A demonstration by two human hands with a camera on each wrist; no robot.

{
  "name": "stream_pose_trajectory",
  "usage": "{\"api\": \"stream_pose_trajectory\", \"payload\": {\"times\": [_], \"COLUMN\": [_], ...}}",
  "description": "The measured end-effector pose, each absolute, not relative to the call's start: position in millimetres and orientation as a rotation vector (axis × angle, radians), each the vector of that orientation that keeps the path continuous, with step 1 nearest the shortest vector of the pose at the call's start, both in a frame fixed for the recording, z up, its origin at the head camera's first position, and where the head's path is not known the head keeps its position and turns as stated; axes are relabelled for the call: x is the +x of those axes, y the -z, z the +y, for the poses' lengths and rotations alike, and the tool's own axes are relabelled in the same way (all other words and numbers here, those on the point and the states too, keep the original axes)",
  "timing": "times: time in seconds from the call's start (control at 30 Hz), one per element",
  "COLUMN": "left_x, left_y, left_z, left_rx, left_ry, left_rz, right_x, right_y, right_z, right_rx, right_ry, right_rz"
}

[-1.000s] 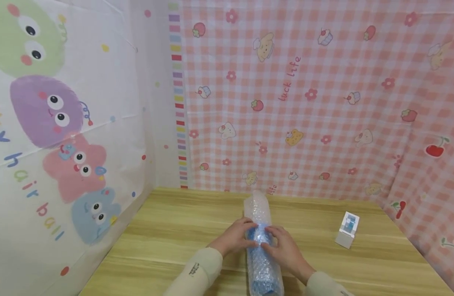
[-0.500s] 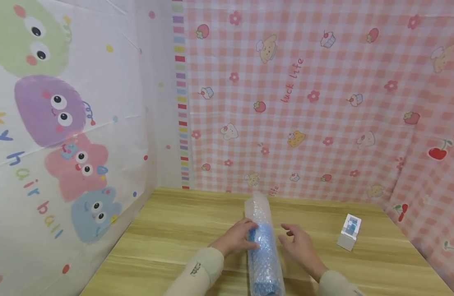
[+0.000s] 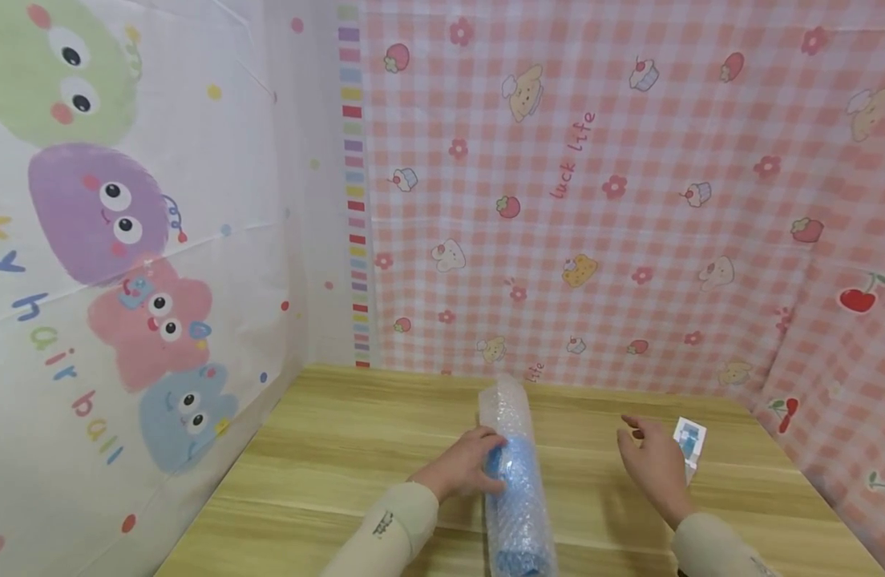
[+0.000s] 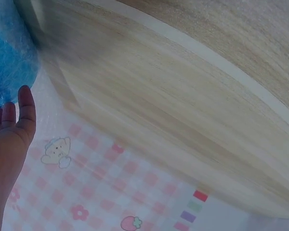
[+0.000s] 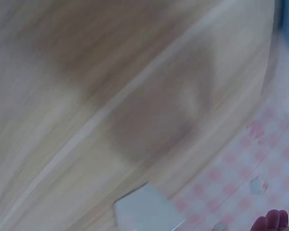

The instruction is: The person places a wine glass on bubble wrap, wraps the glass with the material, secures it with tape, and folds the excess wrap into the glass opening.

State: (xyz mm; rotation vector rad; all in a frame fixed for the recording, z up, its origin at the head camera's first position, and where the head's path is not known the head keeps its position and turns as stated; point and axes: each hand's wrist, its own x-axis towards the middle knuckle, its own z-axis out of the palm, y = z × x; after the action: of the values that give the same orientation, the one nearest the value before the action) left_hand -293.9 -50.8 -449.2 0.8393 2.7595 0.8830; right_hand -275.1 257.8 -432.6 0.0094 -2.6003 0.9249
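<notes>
Bubble-wrapped roll (image 3: 520,513) lies mid-scene on the table (image 3: 341,433). Left hand (image 3: 460,466) rests against its left side, grip wide; right hand (image 3: 655,466), holding nothing, is near the white box (image 3: 691,441). Risk: one-sided pressure could push it rightward.

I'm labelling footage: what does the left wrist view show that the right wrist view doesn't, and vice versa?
Only the left wrist view: the left hand and the coloured striped border.
Only the right wrist view: the white box and, cut off by the frame edge, the right hand.
Both: the wood-grain table, the pink checked cloth and part of the blue bubble-wrapped roll.
</notes>
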Motion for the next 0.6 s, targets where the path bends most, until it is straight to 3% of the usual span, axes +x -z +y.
{"api": "stream_pose_trajectory", "payload": {"times": [0.6], "left_x": [-294], "left_y": [449], "left_z": [-49], "left_rx": [0.816], "left_ry": [-0.864], "left_rz": [2.747], "right_x": [-272], "right_y": [429], "right_z": [356], "right_rx": [-0.5], "right_ry": [-0.929], "right_rz": [-2.649]}}
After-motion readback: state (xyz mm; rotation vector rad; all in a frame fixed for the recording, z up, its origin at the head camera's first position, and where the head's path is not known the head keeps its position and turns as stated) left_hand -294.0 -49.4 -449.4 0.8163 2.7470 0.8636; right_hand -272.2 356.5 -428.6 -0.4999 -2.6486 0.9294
